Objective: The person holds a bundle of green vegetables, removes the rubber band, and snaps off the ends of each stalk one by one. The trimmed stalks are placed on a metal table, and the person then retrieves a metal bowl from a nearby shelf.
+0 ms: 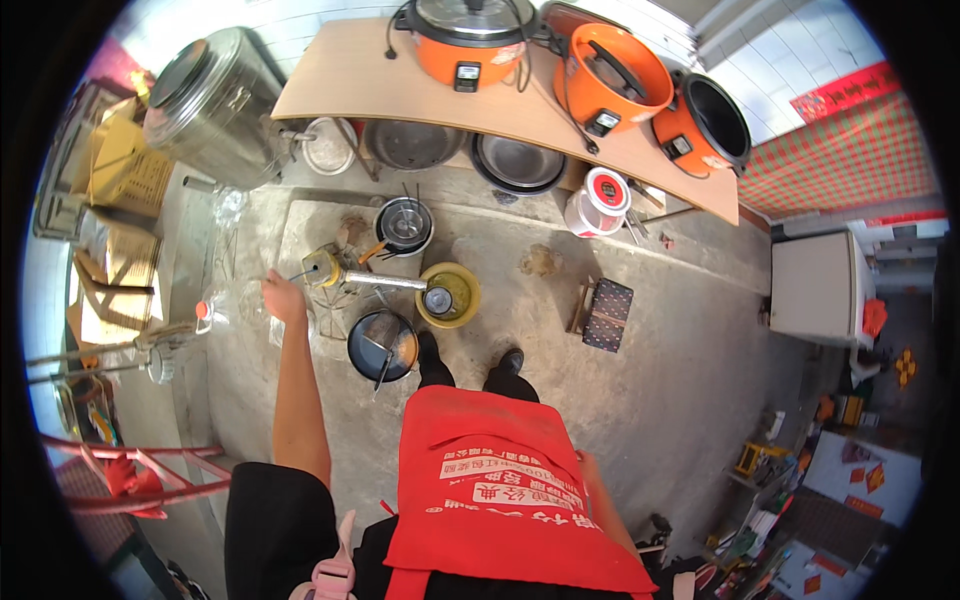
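My left hand (283, 298) is stretched out with its fingers closed on a thin blue cord or rod (300, 274), which reaches a yellow box-like part (321, 268) on a low metal stand. A silvery tube (386, 280) runs from that part to a yellow basin (469, 300) holding yellowish-green liquid and a small round metal container (438, 301). Nearer me, a dark pan (360, 352) holds a flat metal tool. A pot with a strainer (405, 225) stands beyond the tube. My right hand (586, 459) is beside the red apron (487, 480), mostly hidden by it.
Orange rice cookers (480, 64) stand on a wooden table (345, 75), with pans beneath. A small patterned stool (607, 315) is on the floor at right. At left are a large metal drum (240, 127), cardboard boxes (131, 161), a plastic bottle (217, 310) and a red ladder-like frame (142, 452).
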`<action>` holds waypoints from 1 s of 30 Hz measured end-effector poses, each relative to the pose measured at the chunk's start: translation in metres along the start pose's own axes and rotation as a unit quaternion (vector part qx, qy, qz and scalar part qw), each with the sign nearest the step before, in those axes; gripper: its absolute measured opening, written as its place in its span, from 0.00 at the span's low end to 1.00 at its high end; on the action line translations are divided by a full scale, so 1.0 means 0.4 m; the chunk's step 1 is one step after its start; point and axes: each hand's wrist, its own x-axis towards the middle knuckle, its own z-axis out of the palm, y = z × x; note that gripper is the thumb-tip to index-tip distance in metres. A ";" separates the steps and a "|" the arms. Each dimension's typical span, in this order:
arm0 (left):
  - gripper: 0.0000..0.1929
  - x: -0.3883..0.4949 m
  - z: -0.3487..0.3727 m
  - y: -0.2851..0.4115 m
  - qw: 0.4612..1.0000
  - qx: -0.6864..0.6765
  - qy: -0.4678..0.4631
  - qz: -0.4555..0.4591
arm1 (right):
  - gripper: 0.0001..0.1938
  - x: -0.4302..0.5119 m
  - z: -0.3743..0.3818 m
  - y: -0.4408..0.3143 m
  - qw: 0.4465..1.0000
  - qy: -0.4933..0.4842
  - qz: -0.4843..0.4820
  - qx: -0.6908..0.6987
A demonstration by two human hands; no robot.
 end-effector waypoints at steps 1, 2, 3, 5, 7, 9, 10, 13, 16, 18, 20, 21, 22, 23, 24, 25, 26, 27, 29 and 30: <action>0.22 0.037 0.054 -0.012 0.950 -0.241 -0.068 -0.188 | 0.20 -0.045 0.004 -0.029 1.000 0.012 0.003 0.020; 0.21 0.080 0.091 -0.028 0.807 -0.444 -0.134 -0.366 | 0.19 -0.086 0.007 -0.055 0.999 0.016 0.009 0.034; 0.20 0.111 0.094 -0.007 0.585 -0.605 -0.186 -0.507 | 0.19 -0.103 0.023 -0.065 0.998 0.019 0.003 0.054; 0.18 0.141 0.018 0.055 0.590 -0.592 -0.183 -0.517 | 0.16 -0.104 0.044 -0.016 0.996 0.015 0.014 0.084; 0.17 0.211 -0.081 0.012 0.617 -0.603 -0.242 -0.444 | 0.14 -0.081 0.048 -0.027 0.990 -0.021 0.050 0.128; 0.20 0.243 -0.257 0.094 0.656 -0.573 -0.265 -0.415 | 0.12 -0.092 0.044 -0.033 0.973 -0.062 0.128 0.181; 0.22 0.228 -0.359 0.209 0.649 -0.582 -0.268 -0.411 | 0.13 -0.099 0.042 -0.021 0.963 -0.079 0.165 0.199; 0.25 0.313 -0.682 0.368 0.623 -0.646 -0.312 -0.312 | 0.14 0.005 0.008 0.005 0.937 -0.134 0.213 0.243; 0.27 0.292 -0.936 0.513 0.553 -0.740 -0.327 -0.198 | 0.14 0.121 -0.015 0.036 0.930 -0.118 0.194 0.290; 0.32 0.301 -1.052 0.547 0.460 -0.806 -0.328 -0.177 | 0.13 0.165 -0.056 -0.021 0.944 -0.095 0.144 0.280; 0.39 0.329 -1.117 0.555 0.364 -0.853 -0.360 -0.100 | 0.13 0.209 -0.083 -0.081 0.951 -0.076 0.103 0.282; 0.34 0.279 -1.183 0.599 0.365 -0.859 -0.349 -0.083 | 0.13 0.226 -0.094 -0.114 0.952 -0.083 0.092 0.280; 0.29 0.349 -1.176 0.532 0.377 -0.862 -0.335 -0.055 | 0.13 0.242 -0.118 -0.151 0.955 -0.081 0.077 0.276; 0.25 0.426 -1.163 0.462 0.389 -0.863 -0.321 -0.026 | 0.12 0.246 -0.129 -0.188 0.958 -0.082 0.059 0.268; 0.17 0.444 -1.133 0.437 0.451 -0.859 -0.239 -0.042 | 0.12 0.235 -0.137 -0.223 0.961 -0.076 0.042 0.262; 0.15 0.411 -1.123 0.463 0.454 -0.859 -0.232 -0.043 | 0.11 0.228 -0.136 -0.249 0.963 -0.071 0.029 0.257; 0.15 0.387 -1.110 0.477 0.473 -0.843 -0.256 -0.020 | 0.11 0.218 -0.136 -0.274 0.966 -0.070 0.027 0.246; 0.15 0.353 -1.108 0.488 0.493 -0.825 -0.276 0.005 | 0.11 0.211 -0.132 -0.291 0.969 -0.073 0.023 0.235; 0.13 0.322 -0.974 0.507 0.547 -0.761 -0.347 -0.006 | 0.11 0.181 -0.117 -0.306 0.973 -0.064 0.027 0.220; 0.12 0.304 -0.903 0.515 0.564 -0.734 -0.377 -0.048 | 0.10 0.153 -0.100 -0.309 0.974 -0.064 0.030 0.216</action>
